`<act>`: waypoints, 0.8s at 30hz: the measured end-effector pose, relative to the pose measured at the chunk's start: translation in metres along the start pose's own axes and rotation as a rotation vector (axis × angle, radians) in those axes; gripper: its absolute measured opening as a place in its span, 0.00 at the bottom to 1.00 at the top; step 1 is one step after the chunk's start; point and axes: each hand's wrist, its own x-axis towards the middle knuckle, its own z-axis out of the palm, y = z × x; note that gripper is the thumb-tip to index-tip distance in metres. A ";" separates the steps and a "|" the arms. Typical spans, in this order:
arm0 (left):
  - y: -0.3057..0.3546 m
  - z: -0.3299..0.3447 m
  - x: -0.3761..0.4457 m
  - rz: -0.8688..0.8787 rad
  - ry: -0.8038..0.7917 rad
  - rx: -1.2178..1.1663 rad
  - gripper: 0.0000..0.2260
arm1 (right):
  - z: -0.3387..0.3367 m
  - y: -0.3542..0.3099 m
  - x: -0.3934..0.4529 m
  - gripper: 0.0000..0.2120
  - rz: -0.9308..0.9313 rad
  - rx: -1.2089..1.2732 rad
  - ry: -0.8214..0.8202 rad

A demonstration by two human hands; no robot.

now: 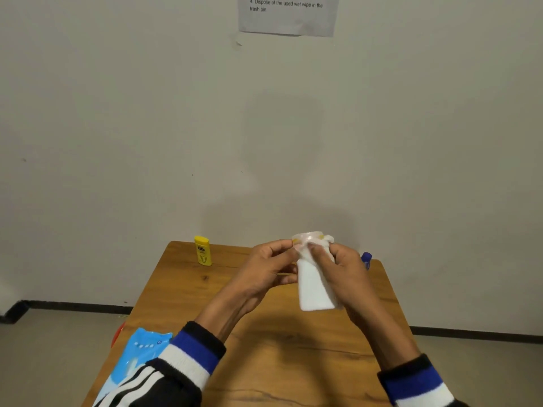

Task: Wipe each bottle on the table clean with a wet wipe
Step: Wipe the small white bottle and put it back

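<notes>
I hold a white bottle (312, 289) above the middle of the wooden table (264, 333), its cap end pointing away from me. My left hand (264, 268) grips the bottle's left side near the neck. My right hand (340, 271) presses a white wet wipe (316, 242) against the bottle's top and right side, fingers curled round it. A small yellow bottle (203, 250) stands upright at the table's far left corner. A bottle with a blue cap (366, 257) peeks out behind my right hand at the far right; its body is hidden.
A blue wet wipe pack (132, 359) lies at the table's near left edge, partly under my left sleeve. Something red (117, 333) shows below that edge on the floor. A printed paper (288, 13) hangs on the wall ahead.
</notes>
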 end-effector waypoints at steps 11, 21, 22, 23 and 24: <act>0.000 0.009 -0.010 0.086 0.004 0.044 0.11 | 0.002 -0.009 -0.002 0.22 0.033 0.140 0.071; -0.005 0.012 -0.009 0.140 0.039 0.100 0.12 | -0.002 -0.019 0.006 0.22 0.012 0.121 0.012; -0.006 0.013 -0.008 0.155 0.052 0.085 0.13 | -0.001 -0.018 0.007 0.24 0.032 0.121 0.011; -0.007 0.015 -0.006 0.171 0.075 0.062 0.13 | 0.001 -0.018 0.008 0.24 0.056 0.167 -0.013; -0.008 0.017 -0.006 0.187 0.100 0.033 0.12 | 0.002 -0.018 0.007 0.23 0.083 0.248 -0.055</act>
